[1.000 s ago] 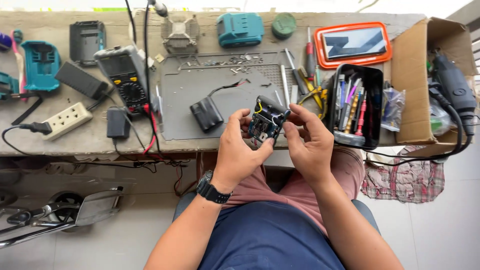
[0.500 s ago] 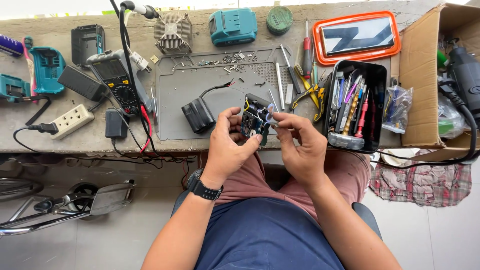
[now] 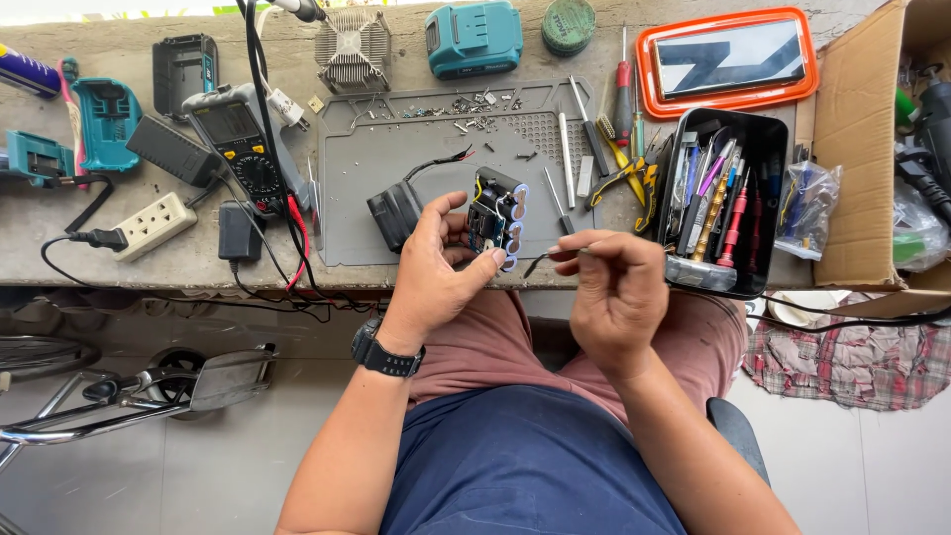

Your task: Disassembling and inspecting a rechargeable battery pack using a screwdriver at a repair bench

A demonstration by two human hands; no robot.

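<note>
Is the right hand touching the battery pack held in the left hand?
Apart. The head view shows bare bench between the right hand, pinching thin tweezers, and the battery pack gripped by the left hand.

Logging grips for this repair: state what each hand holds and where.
Left hand grips the bare battery cell pack by its lower left edge. Right hand pinches a thin tool at its rear end.

You sat at a small electronics repair bench: a grey work mat strewn with screws, a multimeter, a black bin of screwdrivers, pliers and a power strip crowded the worn concrete counter.
</note>
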